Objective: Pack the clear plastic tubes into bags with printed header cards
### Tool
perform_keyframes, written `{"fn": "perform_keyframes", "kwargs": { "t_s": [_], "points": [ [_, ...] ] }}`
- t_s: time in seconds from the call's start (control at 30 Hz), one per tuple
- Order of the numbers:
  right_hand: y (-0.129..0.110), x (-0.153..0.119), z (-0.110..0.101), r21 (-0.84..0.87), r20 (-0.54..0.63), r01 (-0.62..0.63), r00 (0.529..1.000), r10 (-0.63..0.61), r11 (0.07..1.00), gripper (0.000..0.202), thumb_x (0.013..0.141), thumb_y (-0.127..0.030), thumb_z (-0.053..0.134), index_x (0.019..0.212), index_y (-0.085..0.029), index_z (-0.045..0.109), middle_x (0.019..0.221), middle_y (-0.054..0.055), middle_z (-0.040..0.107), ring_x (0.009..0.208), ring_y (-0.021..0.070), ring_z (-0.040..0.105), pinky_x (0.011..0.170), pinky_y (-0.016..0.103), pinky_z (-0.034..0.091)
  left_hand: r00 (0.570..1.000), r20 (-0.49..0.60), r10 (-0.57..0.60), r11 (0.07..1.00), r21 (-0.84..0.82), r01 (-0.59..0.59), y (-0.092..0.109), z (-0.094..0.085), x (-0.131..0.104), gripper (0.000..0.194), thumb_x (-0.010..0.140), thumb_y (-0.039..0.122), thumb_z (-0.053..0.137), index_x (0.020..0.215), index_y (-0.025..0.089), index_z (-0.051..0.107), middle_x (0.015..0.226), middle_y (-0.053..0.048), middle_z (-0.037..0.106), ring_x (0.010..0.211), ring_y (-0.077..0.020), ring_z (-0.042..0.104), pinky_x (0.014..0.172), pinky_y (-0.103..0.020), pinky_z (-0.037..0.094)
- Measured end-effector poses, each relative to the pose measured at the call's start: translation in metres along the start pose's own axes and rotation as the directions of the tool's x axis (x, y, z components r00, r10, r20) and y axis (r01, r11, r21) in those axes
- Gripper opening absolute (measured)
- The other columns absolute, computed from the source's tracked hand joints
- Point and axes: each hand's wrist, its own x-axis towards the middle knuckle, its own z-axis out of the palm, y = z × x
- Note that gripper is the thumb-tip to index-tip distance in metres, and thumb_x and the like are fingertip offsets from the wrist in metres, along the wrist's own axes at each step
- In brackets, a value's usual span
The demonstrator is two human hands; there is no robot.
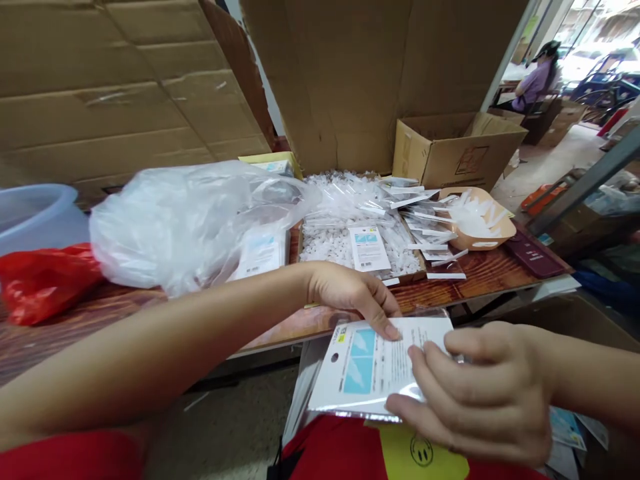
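A white printed card in a clear plastic sleeve (pixel 395 360) is tilted above my lap, with blue pictures and a round hang hole at its left end. My left hand (pixel 353 293) grips the sleeve's far edge, thumb on the printed face and the other fingers out of sight behind it. At the right end, my right hand (pixel 480 387) is closed over the same sleeve with bent fingers pressing its face and near edge; its thumb is hard to make out. Another sleeved card (pixel 369 248) rests on a shallow box of small white pieces (pixel 325 250).
On the wooden table (pixel 120 307) are a cloudy plastic bag (pixel 175 220), a red bag (pixel 47 280), a blue tub (pixel 37 213), and a peach bowl of white strips (pixel 477 220). Clear sleeves (pixel 433 233) overlap beside the bowl. A cardboard box (pixel 453 157) stands behind. A person (pixel 540 80) sits far right.
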Motion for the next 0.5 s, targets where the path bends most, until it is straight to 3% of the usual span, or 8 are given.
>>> {"fn": "perform_keyframes", "kwargs": {
  "t_s": [0.07,0.1,0.2,0.27,0.33,0.4,0.5],
  "points": [
    [0.001,-0.003,0.001,-0.066,-0.002,0.094,0.996,-0.094,0.993,0.017,0.096,-0.035,0.070,0.103,-0.027,0.083,0.089,-0.003,0.077,0.085,0.0108,0.066,0.066,0.027,0.050,0.998,-0.046,0.029,1.000,0.003,-0.029,-0.001,-0.002,0.002,0.021,0.069,0.038,0.086,0.078,0.020,0.078,0.071,-0.003,0.074,0.060,-0.0164,0.063,0.063,-0.028,0.052],
    [0.001,-0.006,0.001,-0.092,0.028,0.082,0.996,-0.080,0.992,0.018,0.097,-0.036,0.069,0.104,-0.027,0.083,0.092,-0.003,0.078,0.088,0.0102,0.065,0.069,0.026,0.050,0.995,-0.091,0.050,0.999,0.000,-0.050,-0.001,-0.003,0.002,0.021,0.068,0.036,0.087,0.079,0.020,0.078,0.071,-0.002,0.075,0.061,-0.0162,0.064,0.066,-0.028,0.054],
    [-0.003,-0.019,-0.001,-0.130,0.139,-0.118,0.981,0.135,0.985,0.032,0.102,-0.048,0.058,0.112,-0.027,0.079,0.114,-0.002,0.077,0.106,0.0113,0.060,0.081,0.028,0.050,0.959,-0.260,0.114,0.993,0.015,-0.114,0.001,-0.007,0.001,0.023,0.058,0.031,0.093,0.074,0.020,0.080,0.067,0.000,0.074,0.063,-0.0152,0.064,0.072,-0.029,0.055],
    [-0.005,-0.027,-0.003,-0.128,0.124,-0.358,0.919,0.373,0.925,0.042,0.101,-0.055,0.054,0.124,-0.026,0.073,0.128,0.002,0.072,0.116,0.0170,0.057,0.092,0.035,0.049,0.912,-0.383,0.145,0.989,0.037,-0.142,0.002,-0.008,0.001,0.024,0.053,0.028,0.094,0.070,0.020,0.080,0.065,0.001,0.073,0.064,-0.0142,0.063,0.072,-0.027,0.054],
    [-0.004,-0.034,-0.001,-0.061,0.092,-0.623,0.774,0.626,0.780,0.055,0.094,-0.055,0.064,0.138,-0.022,0.061,0.136,0.011,0.065,0.124,0.0255,0.055,0.102,0.045,0.047,0.855,-0.493,0.163,0.986,0.048,-0.161,0.003,-0.007,0.003,0.021,0.051,0.023,0.092,0.067,0.019,0.079,0.066,0.001,0.073,0.065,-0.0131,0.063,0.070,-0.025,0.052],
    [0.000,-0.037,0.004,0.075,0.167,-0.821,0.570,0.805,0.566,0.069,0.087,-0.046,0.075,0.145,-0.019,0.051,0.137,0.016,0.062,0.127,0.0308,0.057,0.105,0.049,0.048,0.801,-0.575,0.170,0.984,0.057,-0.167,0.005,-0.006,0.005,0.015,0.053,0.018,0.088,0.064,0.019,0.078,0.066,0.002,0.074,0.064,-0.0121,0.062,0.069,-0.025,0.050],
    [0.011,-0.038,0.014,0.276,0.418,-0.939,0.309,0.854,0.205,0.048,0.084,-0.034,0.075,0.128,-0.019,0.063,0.119,0.010,0.073,0.106,0.0256,0.070,0.091,0.039,0.056,0.737,-0.657,0.159,0.986,0.074,-0.147,0.009,-0.002,0.010,0.011,0.057,0.013,0.084,0.061,0.019,0.076,0.066,0.002,0.073,0.063,-0.0115,0.061,0.069,-0.025,0.048]
  ]
}}
